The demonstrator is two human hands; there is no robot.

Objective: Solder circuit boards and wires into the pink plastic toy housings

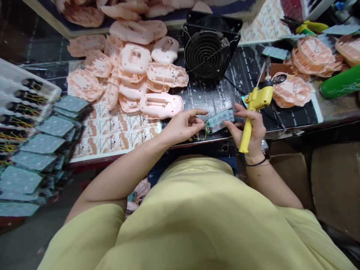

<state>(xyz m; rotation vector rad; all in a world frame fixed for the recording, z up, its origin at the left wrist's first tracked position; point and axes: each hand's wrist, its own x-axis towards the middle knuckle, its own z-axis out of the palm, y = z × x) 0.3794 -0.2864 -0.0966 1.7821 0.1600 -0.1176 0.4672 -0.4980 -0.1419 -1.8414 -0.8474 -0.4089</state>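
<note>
Between my two hands, over the front edge of the bench, is a small circuit board [221, 120] with a greyish-green film on its face. My right hand [256, 131] pinches its right end between thumb and fingers. The same hand also holds a yellow soldering gun [258, 99] against the fingers, its handle hanging down and its tip pointing up and away. My left hand [182, 127] is at the board's left end, thumb and fingertips closed on a thin yellow wire [206, 129]. The exact wire joint is too small to make out.
Pink plastic casings [161, 103] lie heaped behind my left hand. A black fan [209, 48] stands at the back. More pink casings [292, 90] and a green bottle [341, 82] are at right. Film-covered boards [54, 125] hang from a white rack [42, 77] at left.
</note>
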